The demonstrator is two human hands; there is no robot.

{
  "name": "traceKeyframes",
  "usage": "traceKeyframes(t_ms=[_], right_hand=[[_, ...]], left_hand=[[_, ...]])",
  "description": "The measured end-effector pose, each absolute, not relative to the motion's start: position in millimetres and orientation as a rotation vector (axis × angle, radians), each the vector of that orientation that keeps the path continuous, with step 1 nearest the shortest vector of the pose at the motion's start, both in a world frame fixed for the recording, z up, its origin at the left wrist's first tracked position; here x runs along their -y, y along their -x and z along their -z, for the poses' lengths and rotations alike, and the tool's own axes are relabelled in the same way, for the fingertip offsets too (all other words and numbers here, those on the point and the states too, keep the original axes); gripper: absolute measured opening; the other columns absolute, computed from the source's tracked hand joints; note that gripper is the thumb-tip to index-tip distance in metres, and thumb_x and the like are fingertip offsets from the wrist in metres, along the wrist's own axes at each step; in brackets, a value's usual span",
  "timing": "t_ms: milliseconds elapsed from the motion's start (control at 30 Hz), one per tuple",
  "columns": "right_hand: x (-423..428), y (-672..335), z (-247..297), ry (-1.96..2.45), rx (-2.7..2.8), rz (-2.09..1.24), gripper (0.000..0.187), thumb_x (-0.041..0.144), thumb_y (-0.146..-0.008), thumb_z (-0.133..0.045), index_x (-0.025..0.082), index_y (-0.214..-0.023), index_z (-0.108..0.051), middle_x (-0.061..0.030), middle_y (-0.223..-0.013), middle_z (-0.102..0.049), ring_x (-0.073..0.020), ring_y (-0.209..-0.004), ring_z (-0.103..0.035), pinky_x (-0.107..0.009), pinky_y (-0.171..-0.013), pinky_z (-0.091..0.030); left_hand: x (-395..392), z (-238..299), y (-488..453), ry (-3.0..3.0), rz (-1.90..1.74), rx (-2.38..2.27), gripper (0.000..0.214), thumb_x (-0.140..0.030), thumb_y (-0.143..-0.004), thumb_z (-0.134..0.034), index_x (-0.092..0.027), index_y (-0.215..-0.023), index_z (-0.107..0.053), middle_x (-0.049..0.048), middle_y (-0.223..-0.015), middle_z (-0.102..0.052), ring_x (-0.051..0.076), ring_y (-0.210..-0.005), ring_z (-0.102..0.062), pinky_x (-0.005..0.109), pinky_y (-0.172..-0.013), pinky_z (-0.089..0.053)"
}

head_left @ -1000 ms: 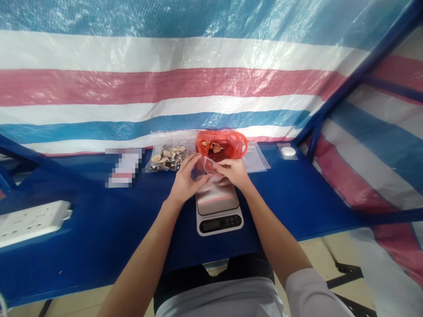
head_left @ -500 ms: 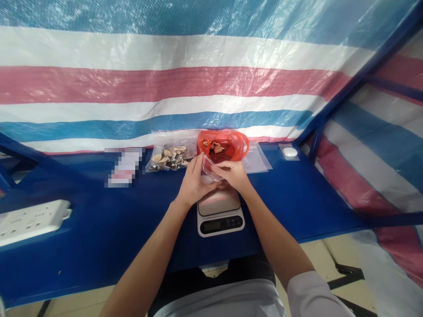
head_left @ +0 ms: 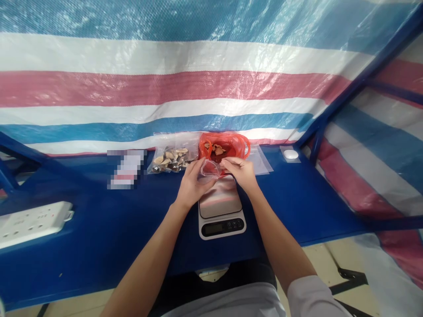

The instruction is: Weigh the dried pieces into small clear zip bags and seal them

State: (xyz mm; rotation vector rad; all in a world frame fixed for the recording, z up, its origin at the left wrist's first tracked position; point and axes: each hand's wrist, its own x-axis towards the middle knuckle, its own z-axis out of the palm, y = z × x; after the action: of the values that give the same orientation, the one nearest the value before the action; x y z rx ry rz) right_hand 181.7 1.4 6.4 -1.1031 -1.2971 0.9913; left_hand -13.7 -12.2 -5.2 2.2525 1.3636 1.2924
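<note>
Above the back of a white kitchen scale (head_left: 220,200), my left hand (head_left: 192,185) is closed on the left side of a clear plastic bag (head_left: 209,168). The bag's mouth is spread into a round opening. My right hand (head_left: 240,171) pinches near the bag's right edge, its fingertips pressed together. Just behind the hands stands an open red plastic bag (head_left: 233,143) with dried brown slices (head_left: 216,149) inside. Left of it lies a filled clear bag of dried slices (head_left: 172,159). The scale's display looks blank.
Flat clear bags (head_left: 261,158) lie right of the red bag. A small white round object (head_left: 291,154) sits farther right on the blue table (head_left: 125,233). At left are a white power strip (head_left: 36,222) and a blurred-out paper (head_left: 127,169). Striped sheeting (head_left: 165,88) hangs behind.
My right hand has moved a little to the right, away from my left. The clear bag's mouth has widened from a folded edge into a round opening.
</note>
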Motion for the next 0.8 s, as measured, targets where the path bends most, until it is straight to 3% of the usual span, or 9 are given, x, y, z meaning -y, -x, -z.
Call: traceKeyframes(t_ms=[333,567,800], right_hand=[[12.8,-167.1,-17.7,1.002,1.760,-0.606,0.019,0.035,-0.088,-0.068,0.023,-0.097,-0.081,-0.0023,-0.095,-0.081,-0.0188,-0.079,-0.077,-0.028,-0.078,-0.062],[13.6,-171.3,-17.3,1.039,2.020,-0.474,0.020,0.038,-0.088,-0.072,0.021,-0.089,-0.082,-0.0043,-0.083,-0.080,-0.0182,-0.072,-0.073,-0.027,-0.071,-0.054],[9.0,-171.2,-14.0,1.008,1.719,-0.828,0.017,0.034,-0.086,-0.071,0.021,-0.092,-0.081,-0.0031,-0.087,-0.080,-0.0182,-0.077,-0.075,-0.028,-0.075,-0.059]], left_hand=[[9.4,9.9,11.6,-2.344,-1.234,-1.328,0.074,-0.038,-0.082,-0.074,-0.019,-0.147,-0.045,0.0137,-0.131,-0.063,0.029,-0.124,-0.061,0.043,-0.106,-0.052],[8.3,16.3,15.0,-2.461,-1.221,-1.249,0.072,-0.035,-0.083,-0.071,-0.019,-0.148,-0.044,0.0140,-0.132,-0.063,0.029,-0.122,-0.061,0.043,-0.107,-0.051],[6.5,16.9,15.2,-2.390,-1.160,-1.298,0.071,-0.042,-0.082,-0.073,-0.023,-0.146,-0.047,0.0124,-0.135,-0.061,0.029,-0.126,-0.060,0.044,-0.109,-0.049]])
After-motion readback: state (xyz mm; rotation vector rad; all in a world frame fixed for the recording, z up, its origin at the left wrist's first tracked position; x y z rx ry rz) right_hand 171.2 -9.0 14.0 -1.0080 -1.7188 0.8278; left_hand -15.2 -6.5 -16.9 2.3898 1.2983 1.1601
